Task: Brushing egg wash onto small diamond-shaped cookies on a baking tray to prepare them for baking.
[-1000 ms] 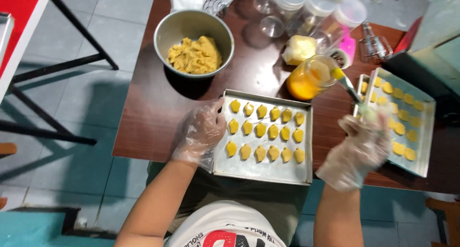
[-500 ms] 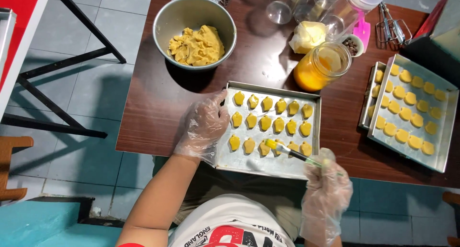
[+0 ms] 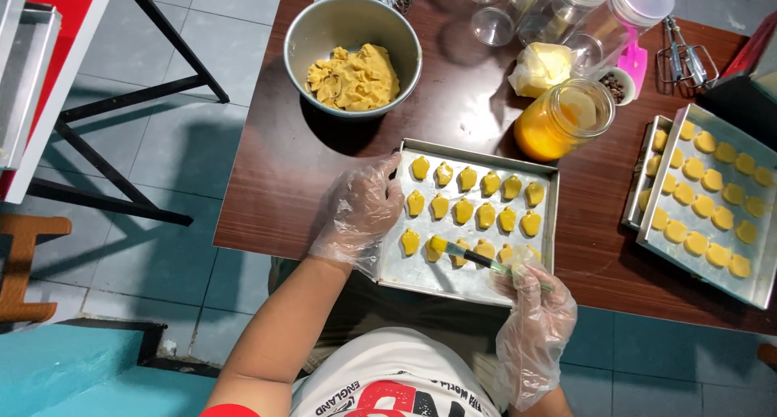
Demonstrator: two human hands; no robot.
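Observation:
A metal baking tray (image 3: 421, 271) lies on the dark brown table (image 3: 283, 166) with several yellow cookie pieces (image 3: 473, 211) in rows. My left hand (image 3: 360, 211), in a clear plastic glove, rests on the tray's left edge. In my gloved right hand (image 3: 530, 304) is a thin brush (image 3: 465, 255) whose yellow tip touches a cookie in the nearest row. A glass jar of orange-yellow glaze (image 3: 562, 122) stands just beyond the tray's far right corner.
A metal bowl of yellow dough (image 3: 352, 57) sits at the far left of the table. At the right lies a second tray of round cookies (image 3: 712, 203). Clear plastic jars (image 3: 566, 4), mixer beaters (image 3: 688, 57) and a wrapped butter block (image 3: 538, 65) crowd the back. Tiled floor lies left.
My right hand came from the glaze jar at the right to the near tray, and the brush tip has moved left along the nearest row. My left hand stays on the tray edge.

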